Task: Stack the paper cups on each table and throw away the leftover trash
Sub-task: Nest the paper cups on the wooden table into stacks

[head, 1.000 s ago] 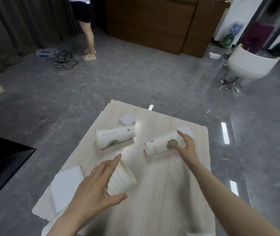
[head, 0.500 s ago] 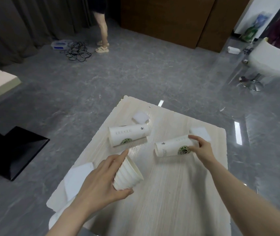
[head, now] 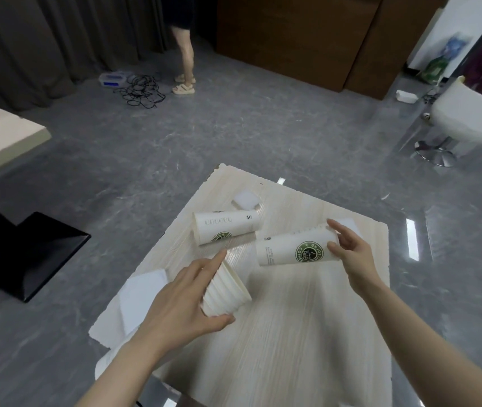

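My left hand grips a short ribbed white paper cup, tilted with its mouth toward the right, just above the pale wooden table. My right hand holds the base end of a tall white cup with a green logo, lifted sideways off the table, mouth pointing left. A second tall logo cup lies on its side farther back. White napkins lie at the back, behind my right hand and at the left edge.
The table's edges fall off to grey floor on all sides. Another table with a black base stands to the left. A white swivel chair is at the right. A person's legs and cables are far back.
My right hand closed on the tall logo cup and raised it off the table, bringing it nearer to me. My left hand keeps holding the ribbed cup in about the same spot.
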